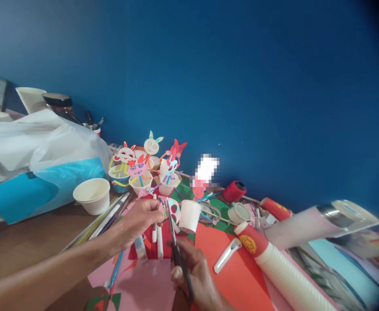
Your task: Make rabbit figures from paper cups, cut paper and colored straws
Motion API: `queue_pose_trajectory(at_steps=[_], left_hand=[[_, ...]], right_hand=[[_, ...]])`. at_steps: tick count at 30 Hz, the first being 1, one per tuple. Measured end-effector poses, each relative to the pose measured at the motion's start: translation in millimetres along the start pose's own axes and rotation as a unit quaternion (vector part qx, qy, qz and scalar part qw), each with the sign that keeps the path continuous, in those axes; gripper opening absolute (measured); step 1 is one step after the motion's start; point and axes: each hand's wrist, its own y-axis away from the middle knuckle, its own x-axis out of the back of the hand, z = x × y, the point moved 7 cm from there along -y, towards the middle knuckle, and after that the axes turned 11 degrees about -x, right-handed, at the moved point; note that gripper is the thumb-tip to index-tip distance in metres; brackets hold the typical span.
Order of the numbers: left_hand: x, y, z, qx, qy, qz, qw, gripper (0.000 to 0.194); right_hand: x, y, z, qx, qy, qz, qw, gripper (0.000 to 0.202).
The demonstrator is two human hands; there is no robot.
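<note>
The scissors (173,229) are in the right hand (197,268), and their long shape points up and away from the person, leaning a bit to the left. The black handle is down in the right hand, and the shiny tips are up by the fingers of the left hand (148,211). The blades look close together, but I cannot tell if there is a tiny gap. The right hand is curled around the handle, with its thumb bent in. The left hand is nearly closed, with its thumb and pointing finger pinched together. It seems to hold a small greenish bit (165,214), too tiny to see well. That bit is right at the left fingertips, just left of the blades, so the left hand is the nearer one to it. The blades stand up and down next to the pinch, while the left arm comes in from the side. A white paper cup (189,215) is just to the right of the blades. Pink paper (140,287) lies under the hands, and a big orange sheet (211,242) is on the right, with a white cutter knife (227,258) on top.
</note>
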Motion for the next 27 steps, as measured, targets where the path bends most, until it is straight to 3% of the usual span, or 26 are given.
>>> queue_pose_trajectory(at_steps=[9, 20, 27], left_hand=[[-0.5, -1.8, -0.1, 0.005, -0.014, -0.024, 1.000, 0.008], [-0.2, -1.5, 3.5, 0.002, -0.021, -0.033, 0.999, 0.009], [-8.6, 1.8, 4.3, 0.011, -0.004, -0.060, 0.998, 0.015]], right_hand=[[-2.6, 2.9, -6.2, 0.010, 0.003, -0.017, 1.000, 0.052], [0.0, 1.1, -0.9, -0.019, -0.011, 0.006, 1.000, 0.068], [-0.2, 0.7, -0.7, 0.023, -0.038, -0.006, 0.999, 0.057]])
